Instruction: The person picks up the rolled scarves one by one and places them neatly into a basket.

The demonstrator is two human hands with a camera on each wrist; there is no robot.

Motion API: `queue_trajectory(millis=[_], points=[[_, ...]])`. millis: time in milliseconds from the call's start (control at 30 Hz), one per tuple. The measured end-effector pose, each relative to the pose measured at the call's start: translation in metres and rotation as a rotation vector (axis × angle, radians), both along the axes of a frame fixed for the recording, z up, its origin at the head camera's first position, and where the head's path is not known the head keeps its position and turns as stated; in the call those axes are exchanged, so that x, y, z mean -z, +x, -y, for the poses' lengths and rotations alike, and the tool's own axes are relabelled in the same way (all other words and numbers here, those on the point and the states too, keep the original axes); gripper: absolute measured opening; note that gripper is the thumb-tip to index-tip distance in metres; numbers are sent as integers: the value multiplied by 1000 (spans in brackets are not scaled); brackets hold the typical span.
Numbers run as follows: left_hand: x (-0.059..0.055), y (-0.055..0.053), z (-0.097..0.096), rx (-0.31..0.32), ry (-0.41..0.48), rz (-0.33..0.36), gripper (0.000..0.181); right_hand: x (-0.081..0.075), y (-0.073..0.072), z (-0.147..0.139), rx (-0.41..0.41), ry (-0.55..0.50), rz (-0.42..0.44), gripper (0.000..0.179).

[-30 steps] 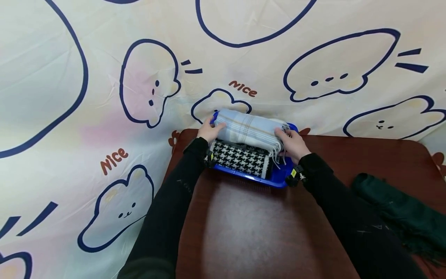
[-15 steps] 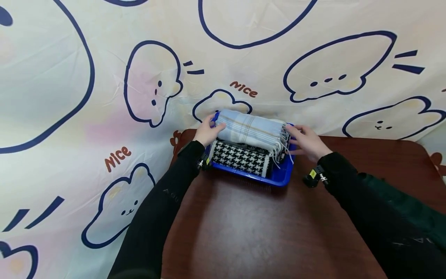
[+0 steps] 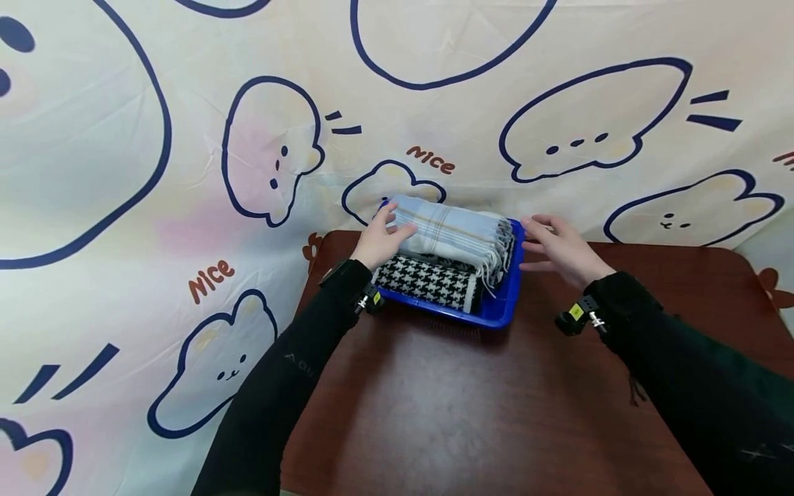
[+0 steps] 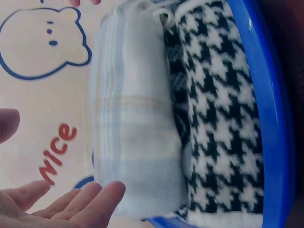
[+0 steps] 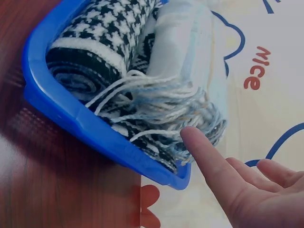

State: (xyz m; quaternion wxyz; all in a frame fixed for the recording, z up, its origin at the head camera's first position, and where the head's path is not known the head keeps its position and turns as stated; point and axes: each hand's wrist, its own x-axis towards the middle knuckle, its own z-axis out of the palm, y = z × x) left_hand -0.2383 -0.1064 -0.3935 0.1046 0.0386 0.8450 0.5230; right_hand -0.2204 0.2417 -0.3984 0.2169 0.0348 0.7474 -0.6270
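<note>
A light blue plaid scarf [image 3: 455, 231], rolled up with a fringe at its right end, lies in a blue plastic basket [image 3: 511, 293]. In front of it, in the same basket, is a black-and-white houndstooth scarf [image 3: 428, 281], also rolled. My left hand [image 3: 380, 240] is at the left end of the plaid scarf with its fingers extended; whether it touches the scarf I cannot tell. Beside the basket's right rim, my right hand [image 3: 564, 251] has its fingers spread and holds nothing. The right wrist view shows the fringe [image 5: 185, 109] close to the right index finger [image 5: 209, 161].
The basket stands at the back of a brown wooden table [image 3: 434, 406], against a cloth backdrop [image 3: 471, 124] printed with cartoon shapes. A dark green fringed cloth [image 3: 744, 365] lies on the right, mostly covered by the right arm.
My right hand has left the fringed end of the plaid scarf and moved right, outside the basket. The left hand has come off the basket's left rim and shifted slightly right.
</note>
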Motion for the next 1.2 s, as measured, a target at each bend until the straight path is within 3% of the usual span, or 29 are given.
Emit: queue_trajectory(millis=[300, 533, 833, 1200], points=[[-1, 12, -19, 62, 39, 24, 74, -4, 15, -17, -61, 56, -49, 98], [0, 21, -37, 133, 84, 5, 74, 0, 31, -39, -42, 66, -54, 96], [2, 32, -70, 246, 53, -48, 74, 6, 56, -65, -29, 95, -90, 88], [2, 42, -106, 293, 29, -73, 73, 16, 84, -92, -12, 81, -148, 77]])
